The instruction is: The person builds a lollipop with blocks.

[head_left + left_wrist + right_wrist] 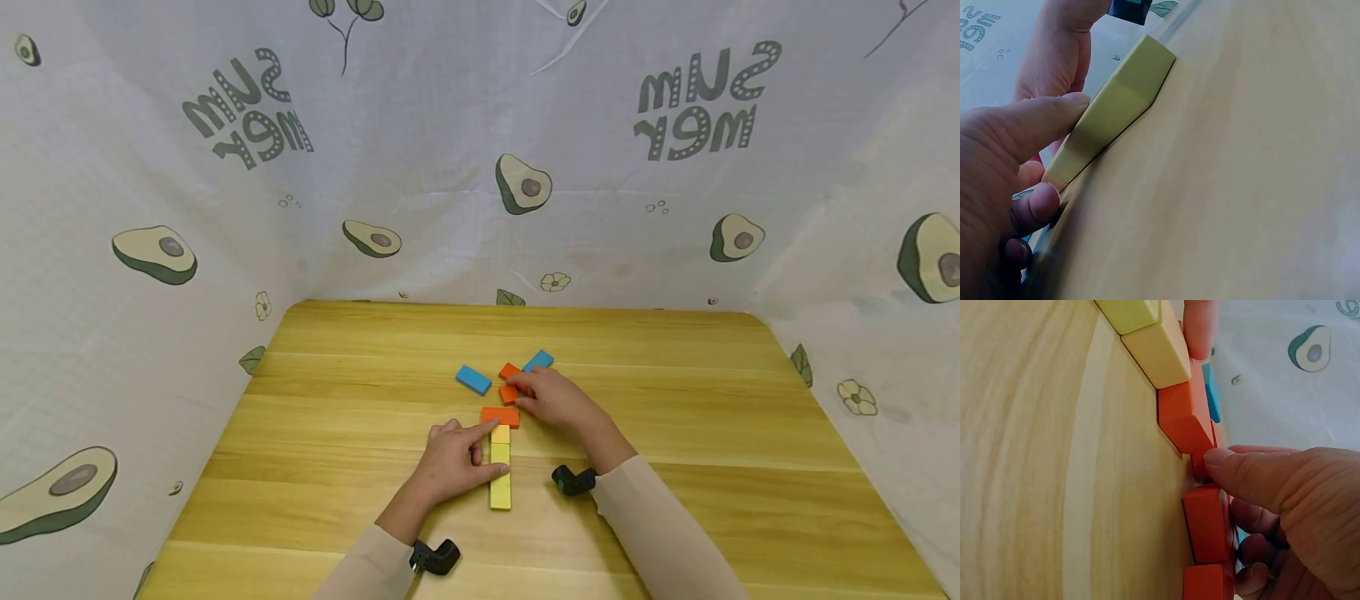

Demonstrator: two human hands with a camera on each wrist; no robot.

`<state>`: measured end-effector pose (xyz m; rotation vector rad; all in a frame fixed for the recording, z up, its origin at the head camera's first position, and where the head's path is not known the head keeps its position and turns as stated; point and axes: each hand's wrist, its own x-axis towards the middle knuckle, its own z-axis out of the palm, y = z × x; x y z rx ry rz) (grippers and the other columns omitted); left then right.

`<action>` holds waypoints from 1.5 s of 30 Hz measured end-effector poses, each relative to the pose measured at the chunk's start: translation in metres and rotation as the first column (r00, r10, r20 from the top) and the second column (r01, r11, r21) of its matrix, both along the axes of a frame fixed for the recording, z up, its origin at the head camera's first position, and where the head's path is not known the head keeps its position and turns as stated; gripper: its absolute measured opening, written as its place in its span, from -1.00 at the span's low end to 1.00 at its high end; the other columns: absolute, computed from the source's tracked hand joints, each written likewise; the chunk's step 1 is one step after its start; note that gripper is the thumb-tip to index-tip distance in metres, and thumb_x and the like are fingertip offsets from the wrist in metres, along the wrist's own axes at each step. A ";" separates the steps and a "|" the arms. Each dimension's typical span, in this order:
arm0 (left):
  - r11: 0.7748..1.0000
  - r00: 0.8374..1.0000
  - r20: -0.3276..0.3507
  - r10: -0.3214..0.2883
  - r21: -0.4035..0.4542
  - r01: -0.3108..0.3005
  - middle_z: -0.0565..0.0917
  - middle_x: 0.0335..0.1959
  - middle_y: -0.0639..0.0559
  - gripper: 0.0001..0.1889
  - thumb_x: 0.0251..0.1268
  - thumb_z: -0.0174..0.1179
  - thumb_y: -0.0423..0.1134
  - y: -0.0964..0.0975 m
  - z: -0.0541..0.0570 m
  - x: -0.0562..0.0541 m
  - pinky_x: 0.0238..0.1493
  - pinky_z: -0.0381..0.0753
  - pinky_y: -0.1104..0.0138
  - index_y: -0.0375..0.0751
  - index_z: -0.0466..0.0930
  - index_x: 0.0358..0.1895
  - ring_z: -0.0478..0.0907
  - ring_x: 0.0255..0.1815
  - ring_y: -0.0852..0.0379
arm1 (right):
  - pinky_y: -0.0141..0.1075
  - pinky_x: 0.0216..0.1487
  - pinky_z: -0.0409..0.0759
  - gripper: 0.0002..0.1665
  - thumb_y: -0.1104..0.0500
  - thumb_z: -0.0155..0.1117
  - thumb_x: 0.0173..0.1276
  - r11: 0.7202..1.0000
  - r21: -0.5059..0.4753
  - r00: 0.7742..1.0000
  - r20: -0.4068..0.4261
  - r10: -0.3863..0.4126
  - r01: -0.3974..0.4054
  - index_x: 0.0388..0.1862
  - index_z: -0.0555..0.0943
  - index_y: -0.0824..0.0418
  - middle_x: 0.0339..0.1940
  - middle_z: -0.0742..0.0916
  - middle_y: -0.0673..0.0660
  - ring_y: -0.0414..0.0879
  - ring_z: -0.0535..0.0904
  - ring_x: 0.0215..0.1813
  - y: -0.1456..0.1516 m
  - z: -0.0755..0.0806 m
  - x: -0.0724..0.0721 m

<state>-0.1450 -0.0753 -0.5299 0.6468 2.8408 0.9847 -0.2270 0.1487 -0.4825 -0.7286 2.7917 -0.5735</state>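
A column of blocks lies flat: a long yellow-green block (500,493), a small yellow block (501,434) and an orange block (491,413) set crosswise at its far end. My left hand (450,465) rests along its left side, index fingertip on the orange block and thumb against the yellow-green block (1119,87). Just beyond, my right hand (558,402) pinches a small orange block (507,395) between thumb and finger. More orange blocks (1208,525) lie beside its fingers, partly hidden by them.
One blue block (473,380) lies left of the small orange block. Another blue block (538,360) lies behind the right hand, near an orange block (511,371). A wooden table (337,400) carries everything, with a printed white cloth (450,183) behind and at the sides.
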 end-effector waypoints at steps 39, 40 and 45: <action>1.000 1.000 -0.014 -0.008 -0.010 0.008 0.42 -0.62 0.44 -0.24 0.15 0.40 0.30 0.000 -0.002 -0.002 -0.14 0.13 0.33 0.11 0.53 0.42 0.20 -0.46 0.33 | -0.08 0.08 0.59 -0.66 0.06 0.27 0.52 0.997 -0.079 0.999 0.040 0.015 -0.012 0.15 0.69 0.19 -0.05 0.73 0.11 -0.01 0.58 -0.04 -0.034 -0.003 -0.005; 1.000 1.000 -0.013 -0.008 -0.012 0.008 0.42 -0.62 0.44 -0.24 0.15 0.40 0.30 0.000 -0.002 -0.002 -0.14 0.13 0.33 0.10 0.53 0.42 0.20 -0.46 0.33 | -0.07 0.10 0.58 -0.66 0.04 0.26 0.53 0.997 -0.081 1.000 0.028 0.009 -0.007 0.14 0.69 0.18 -0.03 0.73 0.11 0.00 0.59 -0.02 -0.034 -0.004 -0.005; 1.000 1.000 -0.009 -0.004 -0.017 0.004 0.41 -0.63 0.43 -0.23 0.15 0.40 0.30 0.000 -0.001 -0.002 -0.15 0.13 0.33 0.10 0.53 0.42 0.20 -0.46 0.33 | -0.04 0.13 0.56 -0.71 0.03 0.26 0.53 0.997 -0.071 1.000 -0.002 -0.028 0.028 0.06 0.72 0.15 -0.02 0.72 0.12 0.02 0.57 0.00 -0.037 -0.006 -0.004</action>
